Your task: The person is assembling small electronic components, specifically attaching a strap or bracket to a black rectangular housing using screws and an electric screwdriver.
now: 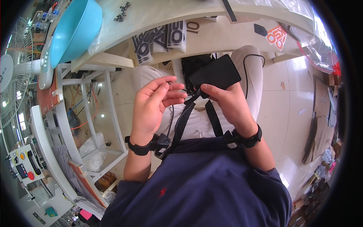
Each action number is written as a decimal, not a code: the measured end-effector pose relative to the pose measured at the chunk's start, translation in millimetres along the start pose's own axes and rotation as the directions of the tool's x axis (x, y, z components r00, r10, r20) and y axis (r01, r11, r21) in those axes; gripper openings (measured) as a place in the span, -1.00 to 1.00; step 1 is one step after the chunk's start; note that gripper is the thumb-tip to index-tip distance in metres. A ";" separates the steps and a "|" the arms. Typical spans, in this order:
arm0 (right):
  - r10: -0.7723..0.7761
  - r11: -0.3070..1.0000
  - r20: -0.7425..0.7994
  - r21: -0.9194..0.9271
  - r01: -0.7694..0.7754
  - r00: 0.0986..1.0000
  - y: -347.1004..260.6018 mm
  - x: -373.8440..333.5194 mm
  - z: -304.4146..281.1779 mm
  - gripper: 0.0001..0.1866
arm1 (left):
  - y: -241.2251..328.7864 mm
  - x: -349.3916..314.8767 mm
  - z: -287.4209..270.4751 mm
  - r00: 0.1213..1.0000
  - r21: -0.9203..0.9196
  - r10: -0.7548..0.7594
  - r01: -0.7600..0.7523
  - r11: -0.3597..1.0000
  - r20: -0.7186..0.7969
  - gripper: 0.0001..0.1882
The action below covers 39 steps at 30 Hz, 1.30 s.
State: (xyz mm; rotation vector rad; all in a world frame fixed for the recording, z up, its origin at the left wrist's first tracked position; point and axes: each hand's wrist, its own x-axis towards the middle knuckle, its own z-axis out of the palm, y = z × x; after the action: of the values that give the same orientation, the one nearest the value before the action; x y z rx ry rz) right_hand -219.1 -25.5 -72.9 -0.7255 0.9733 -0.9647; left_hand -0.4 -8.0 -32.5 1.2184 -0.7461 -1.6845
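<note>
In my right hand is a flat black rectangular piece with rounded corners, held tilted above my lap, the thumb lying along its near edge. My left hand is raised beside it, thumb and forefinger pinched together. A tiny dark bit shows at those fingertips, too small to name. Black straps hang over my lap just below both hands. Behind the flat piece lies a dark heap between my knees, partly hidden by it.
A pale table spans the far side, bearing a blue basin and small black parts. Printed packets lie on the shelf below. White metal frame and fan stand left; cardboard lies right.
</note>
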 end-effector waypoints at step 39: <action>-0.219 0.976 -0.054 0.008 0.219 0.974 -12.3 -14.7 -8.1 -0.85 | 146.3 128.4 -11.0 0.727 0.948 0.642 -0.036 -0.317 0.243 -0.87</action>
State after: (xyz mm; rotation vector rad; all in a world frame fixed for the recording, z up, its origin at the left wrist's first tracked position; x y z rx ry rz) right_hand -234.0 -17.7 -60.6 -0.8107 0.9448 -1.1874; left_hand 41.9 -184.9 37.5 1.8738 -2.1220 0.2624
